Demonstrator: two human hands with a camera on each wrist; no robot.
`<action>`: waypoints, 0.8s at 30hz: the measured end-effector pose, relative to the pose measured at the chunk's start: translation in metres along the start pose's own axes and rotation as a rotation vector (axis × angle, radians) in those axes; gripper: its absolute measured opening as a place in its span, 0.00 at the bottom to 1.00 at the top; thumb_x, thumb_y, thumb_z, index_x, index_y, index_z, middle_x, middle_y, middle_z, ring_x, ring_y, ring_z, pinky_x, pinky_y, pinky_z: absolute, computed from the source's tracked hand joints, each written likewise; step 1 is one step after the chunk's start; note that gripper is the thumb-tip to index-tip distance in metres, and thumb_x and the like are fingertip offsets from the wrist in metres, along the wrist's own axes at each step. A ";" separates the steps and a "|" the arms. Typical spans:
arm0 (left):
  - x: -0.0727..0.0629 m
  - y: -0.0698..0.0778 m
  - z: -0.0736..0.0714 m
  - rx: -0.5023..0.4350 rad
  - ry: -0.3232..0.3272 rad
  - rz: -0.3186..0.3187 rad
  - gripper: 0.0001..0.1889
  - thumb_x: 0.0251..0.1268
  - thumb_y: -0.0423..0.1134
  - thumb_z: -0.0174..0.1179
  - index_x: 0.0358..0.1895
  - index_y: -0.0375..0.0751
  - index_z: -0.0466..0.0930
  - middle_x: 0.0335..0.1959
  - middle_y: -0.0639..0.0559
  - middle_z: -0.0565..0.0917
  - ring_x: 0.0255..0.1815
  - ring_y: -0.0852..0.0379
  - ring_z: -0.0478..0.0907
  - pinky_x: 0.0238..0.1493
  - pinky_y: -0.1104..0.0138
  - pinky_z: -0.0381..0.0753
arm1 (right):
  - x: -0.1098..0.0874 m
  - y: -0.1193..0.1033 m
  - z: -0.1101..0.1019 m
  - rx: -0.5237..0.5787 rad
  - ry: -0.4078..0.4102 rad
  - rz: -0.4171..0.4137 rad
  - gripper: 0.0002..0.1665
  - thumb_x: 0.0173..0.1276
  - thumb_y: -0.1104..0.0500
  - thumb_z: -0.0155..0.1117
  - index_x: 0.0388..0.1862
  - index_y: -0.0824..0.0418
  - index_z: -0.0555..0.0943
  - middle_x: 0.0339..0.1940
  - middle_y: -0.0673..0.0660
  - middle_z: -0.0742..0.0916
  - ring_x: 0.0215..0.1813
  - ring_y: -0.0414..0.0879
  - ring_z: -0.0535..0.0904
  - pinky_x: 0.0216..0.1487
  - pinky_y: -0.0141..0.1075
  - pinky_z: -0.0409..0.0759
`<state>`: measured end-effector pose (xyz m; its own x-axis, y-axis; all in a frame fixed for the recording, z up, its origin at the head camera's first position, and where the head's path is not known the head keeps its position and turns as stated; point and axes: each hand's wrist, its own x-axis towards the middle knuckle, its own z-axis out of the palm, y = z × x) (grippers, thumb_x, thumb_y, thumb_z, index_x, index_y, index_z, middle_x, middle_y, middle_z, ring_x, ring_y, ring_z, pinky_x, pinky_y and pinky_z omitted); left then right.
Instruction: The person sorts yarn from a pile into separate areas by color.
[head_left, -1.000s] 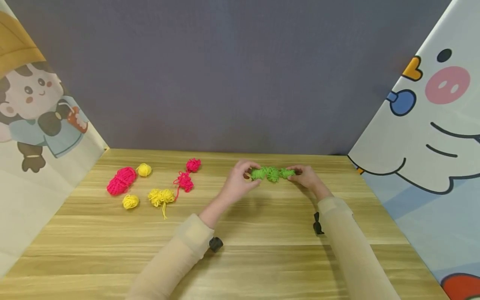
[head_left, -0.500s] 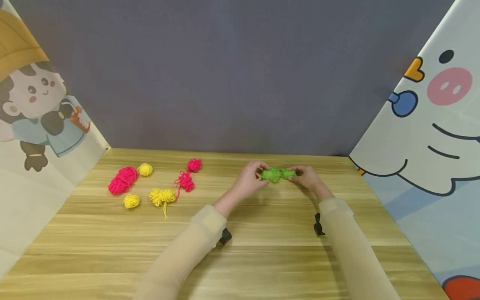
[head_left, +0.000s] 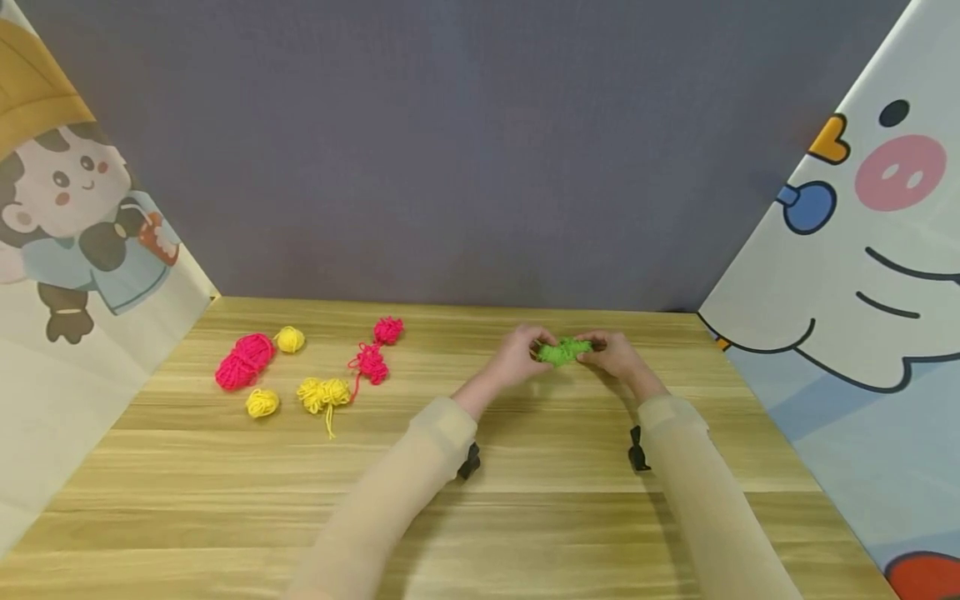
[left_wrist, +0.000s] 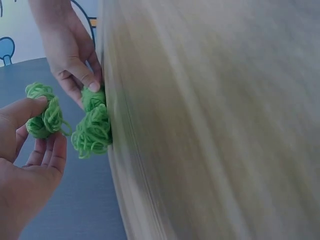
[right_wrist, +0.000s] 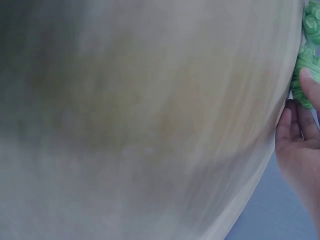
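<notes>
Pinching a looped green yarn bundle apiece (both grips clamped), the left hand and right hand sit centre-right of frame.

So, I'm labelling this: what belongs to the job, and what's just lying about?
Likely job: left hand and right hand, holding green yarn bundles.

Lying about: oblong pink yarn bundle, smaller pink yarn clumps, yellow yarn balls, bow-shaped yellow yarn bundle.

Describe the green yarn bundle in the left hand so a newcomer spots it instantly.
Toward the far edge of the wooden table, right of centre, the left hand and right hand are close together. The left hand pinches the green yarn bundle. Two other green bundles sit together by the right hand; only this one is in the left hand's grip.
</notes>
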<state>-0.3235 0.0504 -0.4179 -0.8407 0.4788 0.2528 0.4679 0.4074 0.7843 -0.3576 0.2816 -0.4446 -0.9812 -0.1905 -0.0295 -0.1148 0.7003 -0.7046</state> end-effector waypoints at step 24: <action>0.016 -0.013 0.017 0.222 -0.173 -0.073 0.16 0.55 0.35 0.68 0.48 0.41 0.79 0.47 0.49 0.77 0.50 0.55 0.74 0.52 0.70 0.75 | -0.002 0.000 0.000 -0.012 0.004 0.013 0.25 0.66 0.60 0.63 0.61 0.64 0.74 0.63 0.68 0.75 0.63 0.63 0.71 0.61 0.53 0.71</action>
<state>-0.3385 0.0654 -0.4338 -0.8245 0.5595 0.0848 0.4720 0.5972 0.6485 -0.3561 0.2824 -0.4444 -0.9834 -0.1780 -0.0357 -0.1035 0.7113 -0.6953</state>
